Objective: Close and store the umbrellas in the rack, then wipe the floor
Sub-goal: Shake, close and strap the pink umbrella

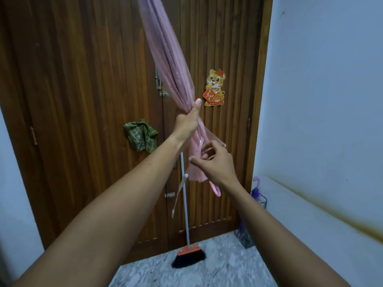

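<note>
A folded pink umbrella (pixel 167 52) points up and away from me, its tip out of frame at the top. My left hand (pixel 187 121) is clenched around its gathered canopy about halfway down. Below it, my right hand (pixel 215 162) pinches the loose pink fabric near the lower hem. The pink handle (pixel 215 190) shows under my right wrist. A thin pale strap (pixel 179 193) dangles from the canopy. A purple umbrella (pixel 256 189) stands in the black wire rack (pixel 262 200) in the right corner. A green checked cloth (pixel 141 136) hangs on the door.
A wooden double door (pixel 83 100) fills the view ahead, with a tiger sticker (pixel 215 88). A broom (pixel 188 255) with a white pole leans against it. The white wall (pixel 321 100) on the right has a brown streak. The floor (pixel 217 266) is grey speckled tile.
</note>
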Tool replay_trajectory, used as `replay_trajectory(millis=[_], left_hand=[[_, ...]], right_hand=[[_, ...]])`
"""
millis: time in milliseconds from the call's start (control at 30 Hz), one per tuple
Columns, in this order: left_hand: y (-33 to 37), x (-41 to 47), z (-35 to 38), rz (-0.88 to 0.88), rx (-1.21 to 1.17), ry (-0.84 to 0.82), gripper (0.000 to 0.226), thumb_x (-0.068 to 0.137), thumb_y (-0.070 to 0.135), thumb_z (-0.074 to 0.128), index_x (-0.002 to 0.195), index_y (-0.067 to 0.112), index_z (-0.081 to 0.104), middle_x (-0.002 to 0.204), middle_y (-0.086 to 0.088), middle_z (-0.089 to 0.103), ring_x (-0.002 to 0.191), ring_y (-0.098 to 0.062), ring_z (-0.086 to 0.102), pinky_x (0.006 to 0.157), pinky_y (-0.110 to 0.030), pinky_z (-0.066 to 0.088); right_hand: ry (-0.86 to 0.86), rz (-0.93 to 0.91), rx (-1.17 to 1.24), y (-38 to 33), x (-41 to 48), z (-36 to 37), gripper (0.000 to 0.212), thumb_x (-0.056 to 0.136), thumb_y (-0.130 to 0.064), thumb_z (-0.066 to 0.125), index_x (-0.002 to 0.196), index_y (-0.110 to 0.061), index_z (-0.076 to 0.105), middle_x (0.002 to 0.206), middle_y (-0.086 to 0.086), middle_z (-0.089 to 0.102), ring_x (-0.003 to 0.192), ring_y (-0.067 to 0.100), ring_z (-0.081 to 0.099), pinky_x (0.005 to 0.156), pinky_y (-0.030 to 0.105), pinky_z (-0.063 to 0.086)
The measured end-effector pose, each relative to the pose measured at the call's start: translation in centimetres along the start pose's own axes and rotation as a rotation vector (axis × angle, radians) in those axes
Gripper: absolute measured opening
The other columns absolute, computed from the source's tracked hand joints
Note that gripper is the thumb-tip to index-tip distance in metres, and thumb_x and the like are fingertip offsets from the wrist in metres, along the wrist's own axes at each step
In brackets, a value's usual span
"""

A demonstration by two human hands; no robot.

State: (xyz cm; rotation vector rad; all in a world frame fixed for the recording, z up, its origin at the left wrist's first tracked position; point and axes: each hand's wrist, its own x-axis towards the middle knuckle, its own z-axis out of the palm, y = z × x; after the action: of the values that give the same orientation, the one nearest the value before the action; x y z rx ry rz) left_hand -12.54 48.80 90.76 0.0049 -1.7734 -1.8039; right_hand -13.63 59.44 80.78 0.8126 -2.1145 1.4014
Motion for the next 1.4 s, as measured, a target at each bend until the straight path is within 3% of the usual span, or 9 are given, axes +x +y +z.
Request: replay_trajectory(millis=[167, 333, 567, 667, 800, 933, 1100, 1267, 1400], left_hand=[[0.0, 0.4, -0.4, -0.004, -0.069, 0.038, 0.041, 0.092, 0.056, 0.061, 0.089, 0.015, 0.058, 0.091, -0.003, 0.066, 0.086, -0.018, 0.066, 0.089, -0.034, 0.055], [-1.0, -0.1, -1.7, -0.043, -0.111, -0.004, 0.055, 0.089, 0.042, 0.072, 0.127, 0.005, 0.056, 0.114, -0.007, 0.065, 0.111, -0.023, 0.062, 0.104, -0.041, 0.05], [-2.0, -0.1, -1.3, -0.107, -0.207, 0.141, 0.055, 0.098, 0.032, 0.06, 0.141, 0.001, 0.046, 0.13, -0.014, 0.061, 0.122, -0.028, 0.06, 0.108, -0.043, 0.048], [-1.7, 0.3, -0.8, -0.111, -0.291, 0.217, 0.045, 0.102, 0.03, 0.056, 0.136, 0.002, 0.046, 0.108, -0.004, 0.063, 0.115, -0.024, 0.06, 0.098, -0.032, 0.049], [-0.5, 0.3, 0.0, -0.158, -0.465, 0.243, 0.05, 0.103, 0.032, 0.054, 0.141, 0.004, 0.04, 0.117, -0.006, 0.059, 0.122, -0.026, 0.057, 0.1, -0.031, 0.045], [-1.0, 0.8, 0.3, -0.271, -0.607, 0.246, 0.052, 0.102, 0.034, 0.056, 0.142, 0.005, 0.039, 0.127, -0.013, 0.058, 0.121, -0.032, 0.06, 0.106, -0.049, 0.049], [-2.4, 1.3, 0.1, -0.404, -0.555, 0.324, 0.071, 0.096, 0.043, 0.062, 0.151, 0.014, 0.029, 0.125, -0.018, 0.058, 0.109, -0.038, 0.065, 0.095, -0.054, 0.055], [-3.1, 2.1, -0.7, -0.537, -0.528, 0.339, 0.08, 0.087, 0.054, 0.067, 0.15, 0.017, 0.035, 0.127, -0.021, 0.06, 0.103, -0.04, 0.069, 0.089, -0.06, 0.057], [-4.0, 2.9, -0.7, -0.628, -0.47, 0.32, 0.084, 0.081, 0.059, 0.071, 0.145, 0.014, 0.04, 0.126, -0.019, 0.064, 0.106, -0.04, 0.069, 0.093, -0.058, 0.056]], right_hand=[[0.024, 0.082, 0.193, 0.2, 0.2, 0.4, 0.008, 0.086, -0.023, 0.078, 0.088, -0.016, 0.073, 0.081, -0.002, 0.072, 0.079, 0.011, 0.073, 0.075, 0.04, 0.064], [0.068, 0.119, 0.298, 0.2, 0.4, 0.7, 0.004, 0.089, -0.021, 0.074, 0.09, -0.017, 0.076, 0.086, -0.003, 0.073, 0.086, 0.011, 0.072, 0.08, 0.041, 0.063], [0.366, -0.017, 0.153, -0.6, -0.4, 1.7, 0.014, 0.089, -0.026, 0.074, 0.1, -0.018, 0.079, 0.085, -0.009, 0.067, 0.082, 0.007, 0.064, 0.072, 0.033, 0.059], [0.259, -0.097, 0.186, -1.0, -1.5, 2.2, 0.013, 0.097, -0.02, 0.065, 0.103, -0.02, 0.077, 0.075, -0.017, 0.067, 0.071, 0.007, 0.066, 0.063, 0.027, 0.057], [0.07, 0.111, 0.414, 0.0, -3.5, 3.6, 0.019, 0.102, -0.022, 0.057, 0.11, -0.018, 0.074, 0.075, -0.001, 0.074, 0.057, 0.014, 0.068, 0.056, 0.027, 0.058], [0.088, 0.305, 0.566, 0.8, -2.7, 2.5, 0.016, 0.101, -0.021, 0.058, 0.104, -0.012, 0.071, 0.076, 0.003, 0.074, 0.05, 0.006, 0.06, 0.05, 0.019, 0.05], [0.084, 0.612, 0.603, 2.0, -0.7, 0.3, 0.017, 0.097, -0.011, 0.059, 0.083, -0.016, 0.067, 0.086, 0.003, 0.071, 0.079, 0.016, 0.066, 0.084, 0.036, 0.056], [0.126, 0.283, 0.615, 2.0, 0.3, -1.7, 0.008, 0.1, 0.0, 0.052, 0.106, -0.003, 0.057, 0.078, 0.002, 0.059, 0.061, 0.01, 0.059, 0.051, 0.017, 0.051], [0.087, 0.195, 0.649, 1.3, 0.7, -2.6, 0.013, 0.099, -0.004, 0.056, 0.111, 0.0, 0.059, 0.067, -0.009, 0.063, 0.051, 0.003, 0.055, 0.046, 0.018, 0.046]])
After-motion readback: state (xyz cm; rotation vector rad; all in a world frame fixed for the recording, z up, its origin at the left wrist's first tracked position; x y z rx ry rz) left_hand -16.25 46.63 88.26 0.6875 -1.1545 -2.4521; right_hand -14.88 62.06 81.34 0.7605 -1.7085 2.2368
